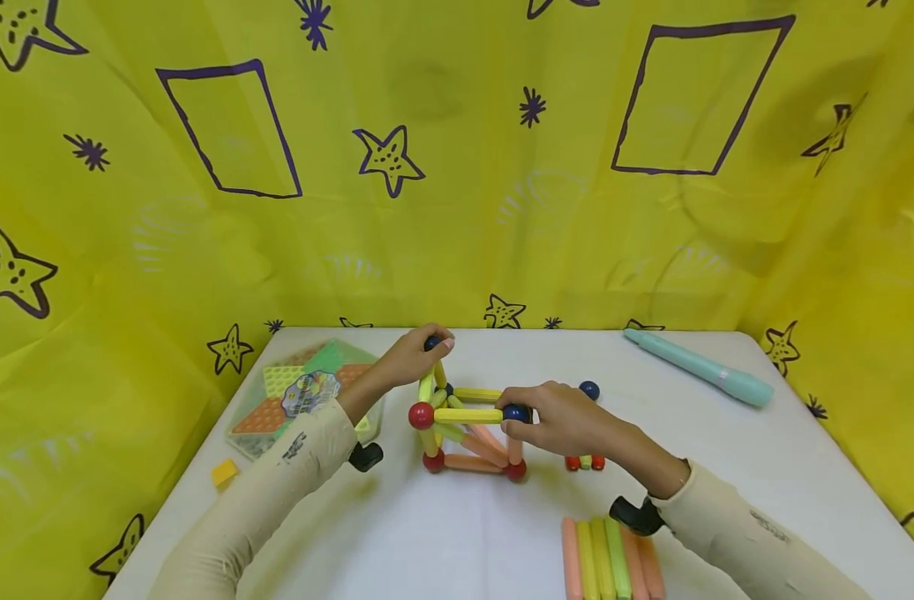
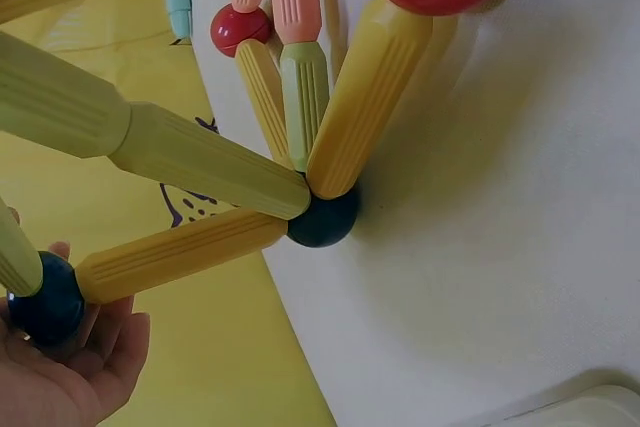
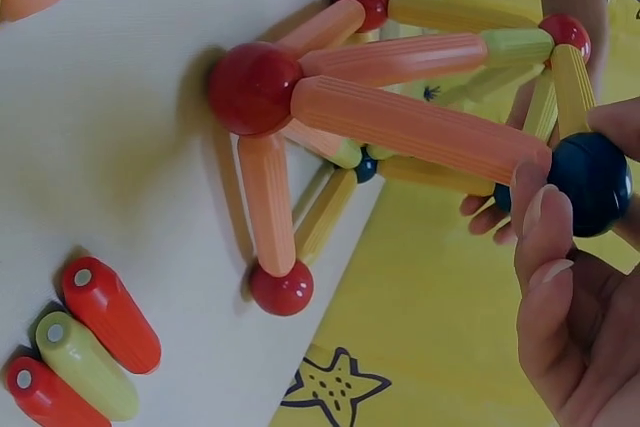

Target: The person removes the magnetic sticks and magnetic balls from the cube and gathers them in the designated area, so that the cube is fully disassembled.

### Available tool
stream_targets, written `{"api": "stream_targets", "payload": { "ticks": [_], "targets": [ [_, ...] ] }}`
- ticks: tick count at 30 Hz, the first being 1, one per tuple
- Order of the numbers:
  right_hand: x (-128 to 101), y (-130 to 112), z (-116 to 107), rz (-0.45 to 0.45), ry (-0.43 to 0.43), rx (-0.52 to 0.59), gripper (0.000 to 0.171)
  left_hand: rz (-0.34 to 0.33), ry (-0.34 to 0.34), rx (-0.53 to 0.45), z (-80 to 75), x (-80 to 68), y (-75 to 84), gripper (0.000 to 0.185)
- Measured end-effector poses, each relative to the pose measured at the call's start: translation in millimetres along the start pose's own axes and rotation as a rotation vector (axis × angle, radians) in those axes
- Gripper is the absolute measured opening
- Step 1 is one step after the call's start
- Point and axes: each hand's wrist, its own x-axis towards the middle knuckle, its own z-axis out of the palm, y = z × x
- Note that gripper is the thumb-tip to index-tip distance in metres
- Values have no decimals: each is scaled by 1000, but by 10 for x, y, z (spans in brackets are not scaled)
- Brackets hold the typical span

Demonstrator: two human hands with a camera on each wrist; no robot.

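A frame of magnetic rods and balls stands mid-table, with red balls (image 1: 422,415) at its near corners. My left hand (image 1: 412,357) grips a dark blue ball (image 2: 48,299) at its raised back top, where a yellow rod (image 2: 185,252) and a light green one join it. With thumb and fingers, my right hand (image 1: 560,415) pinches another dark blue ball (image 3: 590,185) at the upper right corner. A yellow rod (image 1: 467,416) runs from that ball to the upper red one. An orange-pink rod (image 3: 420,127) slopes from it down to a red ball (image 3: 255,89) on the table.
Right of the frame lie a loose blue ball (image 1: 589,389) and short red and green rods (image 1: 586,462). A row of long rods (image 1: 601,558) is at the front. A clear box (image 1: 257,442) and yellow block (image 1: 224,474) sit left, a teal tapered object (image 1: 700,367) back right.
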Motion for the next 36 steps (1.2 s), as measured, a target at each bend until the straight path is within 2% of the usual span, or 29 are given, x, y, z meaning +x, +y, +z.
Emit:
{"api": "stream_targets", "payload": {
  "ticks": [8,16,24,29,36],
  "targets": [
    [39,-27,1,44,-5,-27,27,1,7,-2,5,-11,12,35],
    [38,-15,-4,32,6,-36,24,-6,17,6,5,0,18,35],
    [22,14,-39,35,-45,-11,24,-14,13,18,16,-14,5,33],
    [-4,37,-101,42,-101,71,21,-14,21,25,7,-22,18,33],
    [-14,152,-87,32,-139,294,21,-26,23,30,17,-27,17,34]
  ]
}}
